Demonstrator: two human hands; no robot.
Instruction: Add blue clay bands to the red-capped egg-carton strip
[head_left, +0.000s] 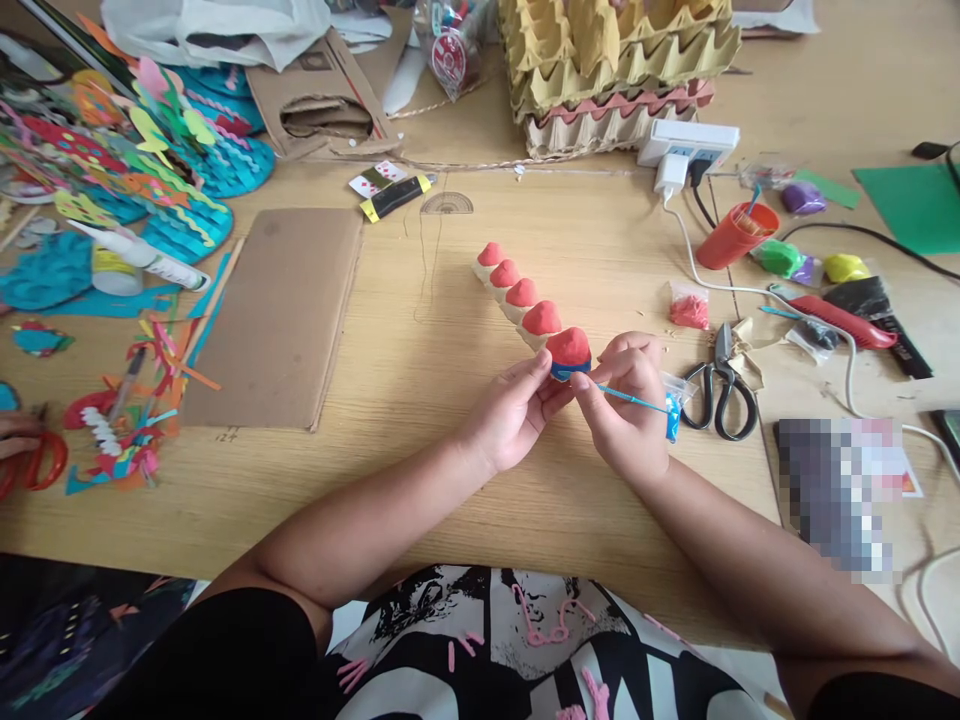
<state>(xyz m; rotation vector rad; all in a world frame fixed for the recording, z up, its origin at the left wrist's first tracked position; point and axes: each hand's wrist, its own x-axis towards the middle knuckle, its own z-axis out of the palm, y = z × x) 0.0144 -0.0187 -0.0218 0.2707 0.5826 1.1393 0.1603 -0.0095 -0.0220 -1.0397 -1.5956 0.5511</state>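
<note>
A row of several red-topped bumps on a pale base, which looks like an egg carton strip (541,318), slants away from me across the table. Its nearest bump has a blue band (564,371) on the front. My left hand (510,415) grips this near end between thumb and fingers. In my right hand (630,410) is a thin blue stick (637,401), pinched with its tip close to the blue band; the fingers hide the exact contact. A small bag of blue clay-like material (673,415) lies just right of that hand.
Black-handled scissors (721,385), a red clay-like packet (688,306), an orange cup (739,235) and a power strip (690,145) with cables lie right. Egg trays (615,60) stand behind. Cardboard (270,310) and paper crafts lie left, where another person's hand (16,437) holds red scissors (46,462).
</note>
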